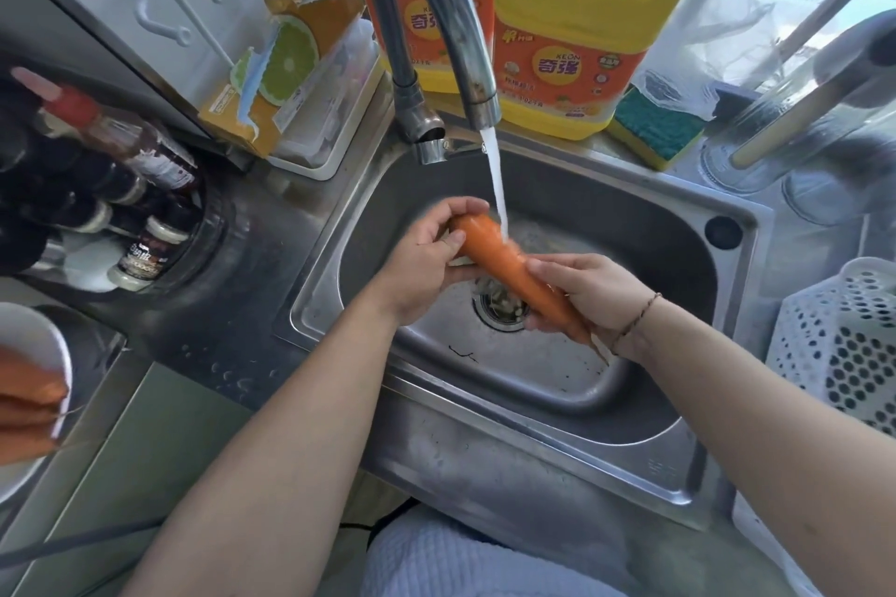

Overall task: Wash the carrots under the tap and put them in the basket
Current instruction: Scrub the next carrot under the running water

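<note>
Head view: I see left hand (426,257) gripping thick end of carrot (509,264), fingers curled over top, thumb on near side. Right hand (591,296) wraps narrow end, fingers closed round it. Carrot slants between both hands over sink (645,228), above drain (499,308). Water stream (497,184) from tap (436,15) strikes carrot just beyond left fingertips. White perforated basket (839,335) sits well right of right hand. More carrots (29,402) on plate (29,325) far left of left hand.
</note>
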A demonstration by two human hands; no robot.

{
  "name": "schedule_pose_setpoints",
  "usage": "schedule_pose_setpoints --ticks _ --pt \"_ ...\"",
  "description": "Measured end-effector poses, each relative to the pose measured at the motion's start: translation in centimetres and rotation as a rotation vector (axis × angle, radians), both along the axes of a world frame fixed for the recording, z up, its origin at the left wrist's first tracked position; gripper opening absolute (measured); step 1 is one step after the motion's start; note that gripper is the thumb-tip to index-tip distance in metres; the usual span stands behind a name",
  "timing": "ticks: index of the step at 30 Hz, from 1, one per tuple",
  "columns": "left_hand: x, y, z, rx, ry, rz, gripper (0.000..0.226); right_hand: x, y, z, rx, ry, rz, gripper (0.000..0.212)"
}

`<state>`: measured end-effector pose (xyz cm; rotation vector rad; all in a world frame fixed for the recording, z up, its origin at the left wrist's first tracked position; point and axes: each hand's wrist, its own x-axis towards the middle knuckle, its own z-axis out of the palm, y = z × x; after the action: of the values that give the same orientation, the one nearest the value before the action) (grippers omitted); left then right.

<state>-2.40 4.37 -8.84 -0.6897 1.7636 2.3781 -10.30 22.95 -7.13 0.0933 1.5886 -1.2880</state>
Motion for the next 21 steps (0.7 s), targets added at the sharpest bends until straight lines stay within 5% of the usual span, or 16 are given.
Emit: schedule_pose_setpoints --ticks 4,10,21 --pt "-0.3 0.3 -0.2 -0.074 0.006 0.125 0.018 0.9 -0.9 -0.2 0.083 0.292 0.023 0.021" --pt "-0.5 0.2 -0.1 -0.157 0.040 0.169 0.020 1.3 -1.4 0.4 0.097 0.433 0.103 0.034" --pt "-0.4 0.3 -0.7 -0.136 0.075 0.220 0.025 0.6 -3.2 0.6 0.235 0.343 0.028 0.019"
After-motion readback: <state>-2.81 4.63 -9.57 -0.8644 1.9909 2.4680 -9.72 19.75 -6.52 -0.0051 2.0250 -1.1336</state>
